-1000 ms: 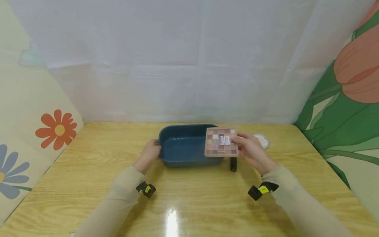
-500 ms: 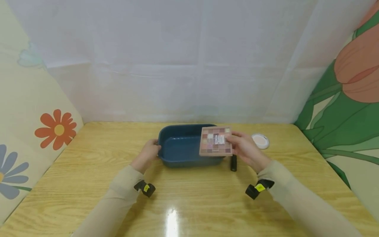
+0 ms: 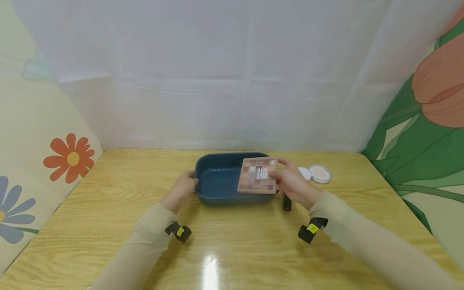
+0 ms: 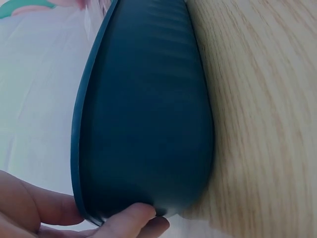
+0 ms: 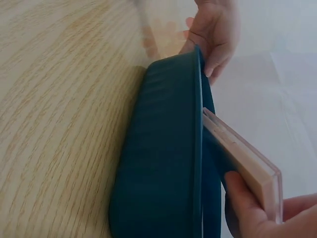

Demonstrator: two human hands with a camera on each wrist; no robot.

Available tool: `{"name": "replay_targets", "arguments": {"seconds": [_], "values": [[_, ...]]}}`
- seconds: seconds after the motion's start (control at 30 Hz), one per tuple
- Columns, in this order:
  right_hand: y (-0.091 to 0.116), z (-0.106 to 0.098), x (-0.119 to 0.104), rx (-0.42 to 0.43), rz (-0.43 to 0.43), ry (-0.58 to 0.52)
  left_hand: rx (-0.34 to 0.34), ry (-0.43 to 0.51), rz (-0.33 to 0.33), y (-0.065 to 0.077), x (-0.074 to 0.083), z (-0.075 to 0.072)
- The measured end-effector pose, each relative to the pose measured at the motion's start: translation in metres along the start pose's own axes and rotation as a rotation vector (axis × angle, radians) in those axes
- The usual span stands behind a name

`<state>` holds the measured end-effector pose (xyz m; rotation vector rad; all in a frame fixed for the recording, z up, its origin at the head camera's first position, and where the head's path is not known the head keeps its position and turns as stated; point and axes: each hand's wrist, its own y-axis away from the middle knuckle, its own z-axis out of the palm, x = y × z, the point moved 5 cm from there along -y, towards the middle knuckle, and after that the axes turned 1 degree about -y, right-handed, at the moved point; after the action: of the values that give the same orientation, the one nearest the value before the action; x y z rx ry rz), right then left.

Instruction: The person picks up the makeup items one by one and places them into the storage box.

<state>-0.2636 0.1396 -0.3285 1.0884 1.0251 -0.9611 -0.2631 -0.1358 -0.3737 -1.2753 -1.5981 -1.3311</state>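
Observation:
A dark blue rectangular basin (image 3: 217,183) stands on the table. My left hand (image 3: 182,189) grips its left end, with the thumb at the rim; in the left wrist view, fingers (image 4: 130,218) curl against the basin's end wall. In my right hand (image 3: 294,184) is a square eyeshadow palette (image 3: 253,177) with a clear lid, white lettering and many coloured pans, pinched by its right edge. It hangs tilted over the right part of the basin. The right wrist view has the palette's far edge (image 5: 210,118) dipping past the basin's rim.
Right of the basin, partly behind my right hand, lies an open round powder compact (image 3: 320,174). A black cylindrical item (image 3: 287,203) pokes out beside the basin's right front corner. A white cloth (image 3: 217,80) hangs behind the wooden table (image 3: 232,249).
My right hand has carried the palette leftward, further over the basin. More of the compact now shows behind it. The left hand stays at the basin's end.

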Motion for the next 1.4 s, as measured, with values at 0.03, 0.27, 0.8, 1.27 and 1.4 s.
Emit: {"name": "replay_targets", "arguments": {"seconds": [0.03, 0.27, 0.8, 1.27, 1.4], "values": [[0.0, 0.001, 0.0, 0.001, 0.004, 0.004, 0.001, 0.001, 0.0, 0.0, -0.001, 0.0], [-0.005, 0.009, 0.0, 0.006, 0.013, 0.079, -0.005, 0.009, 0.017, 0.0, 0.0, 0.002], [-0.015, 0.024, 0.003, -0.086, 0.02, 0.25, 0.006, -0.011, 0.027, 0.002, 0.001, 0.003], [-0.024, 0.038, 0.005, -0.072, 0.035, 0.316, 0.012, 0.012, 0.021, 0.005, 0.003, 0.002], [-0.025, 0.042, 0.007, -0.05, 0.06, 0.348, 0.012, 0.023, 0.02, 0.004, 0.001, 0.003]]}}
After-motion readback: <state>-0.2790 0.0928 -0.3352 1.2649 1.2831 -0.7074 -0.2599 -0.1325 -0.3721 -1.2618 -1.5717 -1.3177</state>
